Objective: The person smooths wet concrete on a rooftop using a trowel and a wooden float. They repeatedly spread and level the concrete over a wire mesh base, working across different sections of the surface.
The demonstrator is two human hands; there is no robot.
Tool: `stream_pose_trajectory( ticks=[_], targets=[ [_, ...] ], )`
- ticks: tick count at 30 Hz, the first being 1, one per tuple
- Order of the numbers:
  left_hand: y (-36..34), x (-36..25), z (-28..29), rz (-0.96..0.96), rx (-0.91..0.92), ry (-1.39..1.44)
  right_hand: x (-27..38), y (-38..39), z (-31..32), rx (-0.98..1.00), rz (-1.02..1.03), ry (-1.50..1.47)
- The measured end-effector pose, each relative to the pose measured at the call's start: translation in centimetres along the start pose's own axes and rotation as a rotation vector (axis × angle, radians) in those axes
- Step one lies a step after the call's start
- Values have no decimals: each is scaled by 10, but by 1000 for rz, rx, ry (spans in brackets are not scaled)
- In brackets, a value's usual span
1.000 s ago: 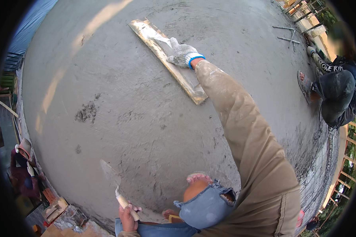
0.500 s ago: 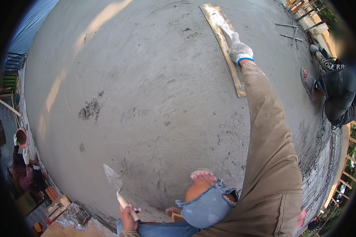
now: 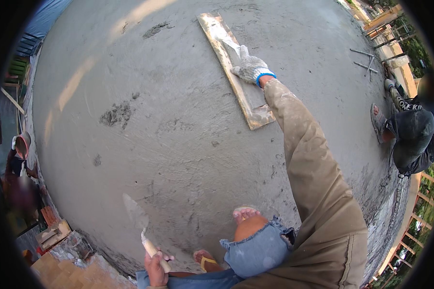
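Note:
My right hand (image 3: 251, 67), in a white knit glove with a blue cuff, is closed on the handle of a long, flat float (image 3: 237, 91). The float lies on wet grey concrete (image 3: 188, 159), its long side running from far left to near right. Low in the picture, my bare left hand (image 3: 157, 269) grips the pale handle of a pointed trowel (image 3: 138, 212). Its cement-smeared blade points away from me, over or against the concrete; I cannot tell whether it touches. Part of the float's handle is hidden by the glove.
My sandalled foot (image 3: 246, 213) stands on the concrete. Left of centre is a rough dark patch (image 3: 115, 114). A crouching person (image 3: 412, 130) is at the right, near grey crossed rods (image 3: 366, 61). At the left edge, another person holds a reddish bucket (image 3: 22, 144). Bricks (image 3: 49, 219) lie lower left.
My right hand has drawn the float to the left and slightly nearer. The left hand and trowel have barely moved. At the left edge the bucket has tilted, and a dark patch shows on the far concrete.

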State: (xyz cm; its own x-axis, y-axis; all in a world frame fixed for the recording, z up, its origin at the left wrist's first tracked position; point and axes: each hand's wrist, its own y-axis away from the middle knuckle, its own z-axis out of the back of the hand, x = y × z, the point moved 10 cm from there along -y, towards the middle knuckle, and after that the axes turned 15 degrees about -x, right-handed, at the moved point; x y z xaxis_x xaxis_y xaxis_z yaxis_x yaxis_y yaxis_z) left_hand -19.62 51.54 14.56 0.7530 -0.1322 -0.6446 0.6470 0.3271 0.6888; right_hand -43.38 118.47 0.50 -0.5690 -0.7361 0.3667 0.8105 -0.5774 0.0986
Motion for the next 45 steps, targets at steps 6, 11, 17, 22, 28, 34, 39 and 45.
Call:
stream_pose_trajectory(
  ticks=[6,11,17,22,28,34,39,45],
  targets=[
    [-3,-4,-10,-34,38,19,155,62,-61,166,323,-91],
    [-11,-2,-11,-37,83,62,147,121,-76,59,466,73],
    [-1,4,8,17,-12,85,-10,94,9,-110,119,250],
    [19,3,15,32,-9,107,-178,53,60,-292,-323,330],
    [32,19,32,56,-76,123,-157,23,44,-405,-325,249],
    [42,27,41,176,-133,19,46,-47,-18,-177,-2,183],
    [57,58,80,267,-270,-89,172,-125,-58,-120,122,28],
    [64,75,103,324,-391,-112,316,-85,-111,17,517,-9]
  ],
)
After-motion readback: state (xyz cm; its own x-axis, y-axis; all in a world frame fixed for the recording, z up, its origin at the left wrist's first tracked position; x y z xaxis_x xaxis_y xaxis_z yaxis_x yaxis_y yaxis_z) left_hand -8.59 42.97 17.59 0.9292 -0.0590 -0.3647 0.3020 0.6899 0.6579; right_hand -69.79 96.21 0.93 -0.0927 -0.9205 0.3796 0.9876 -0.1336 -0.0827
